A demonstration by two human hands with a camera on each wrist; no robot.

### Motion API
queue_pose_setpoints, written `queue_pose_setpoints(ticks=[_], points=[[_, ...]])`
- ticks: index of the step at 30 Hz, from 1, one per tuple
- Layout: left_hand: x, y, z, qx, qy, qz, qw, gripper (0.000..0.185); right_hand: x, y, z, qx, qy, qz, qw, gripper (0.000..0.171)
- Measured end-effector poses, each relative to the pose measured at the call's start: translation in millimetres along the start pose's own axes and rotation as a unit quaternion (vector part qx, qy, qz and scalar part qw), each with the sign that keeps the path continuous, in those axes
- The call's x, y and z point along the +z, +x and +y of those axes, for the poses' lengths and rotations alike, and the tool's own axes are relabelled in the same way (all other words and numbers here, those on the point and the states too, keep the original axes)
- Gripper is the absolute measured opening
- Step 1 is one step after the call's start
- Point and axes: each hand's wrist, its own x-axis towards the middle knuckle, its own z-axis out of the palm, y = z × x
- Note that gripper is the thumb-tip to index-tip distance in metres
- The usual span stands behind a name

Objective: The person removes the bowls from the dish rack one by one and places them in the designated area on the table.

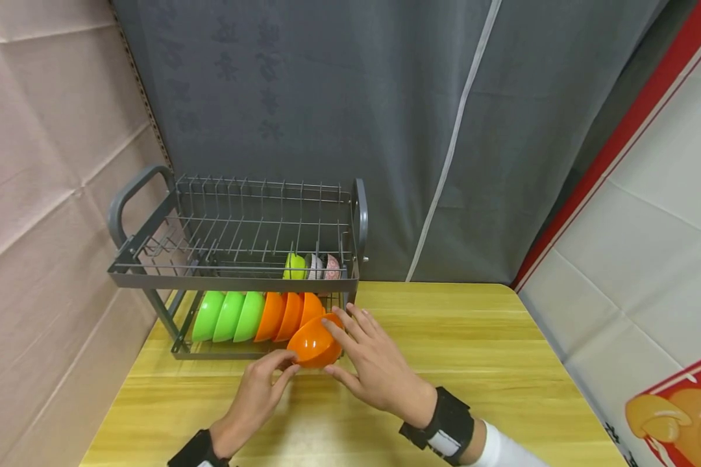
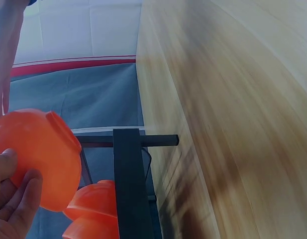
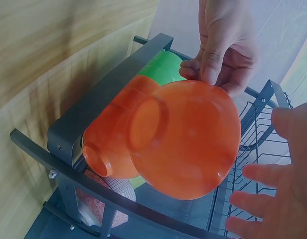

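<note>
An orange bowl (image 1: 312, 347) hangs tilted just in front of the grey two-tier dish rack (image 1: 233, 282), near the right end of its lower shelf. My left hand (image 1: 282, 367) pinches the bowl's near-left edge with thumb and fingertips. In the left wrist view the left hand's fingers (image 2: 16, 196) curl under the bowl (image 2: 41, 154). My right hand (image 1: 340, 345) lies with straight, spread fingers against the bowl's right side. The right wrist view has the bowl (image 3: 188, 144) in the middle, the left hand (image 3: 218, 55) gripping its top and the right hand's fingers (image 3: 262, 174) spread beside it.
The rack's lower shelf holds three green bowls (image 1: 228, 316) and three orange bowls (image 1: 289, 314) on edge. Small green, white and pink dishes (image 1: 312, 266) stand at the right of the upper shelf. The wooden table (image 1: 473, 363) meets a grey curtain behind and a pink wall on the left.
</note>
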Motion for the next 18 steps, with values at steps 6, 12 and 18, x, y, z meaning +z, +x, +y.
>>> queue_pose_setpoints(ticks=[6, 12, 18], points=[[-5.1, 0.8, 0.6, 0.016, -0.004, -0.012, 0.9998, 0.033, 1.0, -0.2, -1.0, -0.007, 0.004, -0.012, 1.000, 0.066], [-10.0, 0.9, 1.9, 0.023, 0.002, -0.041, 0.9989, 0.030, 3.1, -0.8, -2.5, -0.023, -0.004, -0.016, 1.000, 0.066], [-12.9, 1.2, 1.1, 0.051, 0.003, -0.053, 0.9973, 0.031, 4.0, -2.0, -3.9, -0.034, 0.005, -0.053, 0.998, 0.065]])
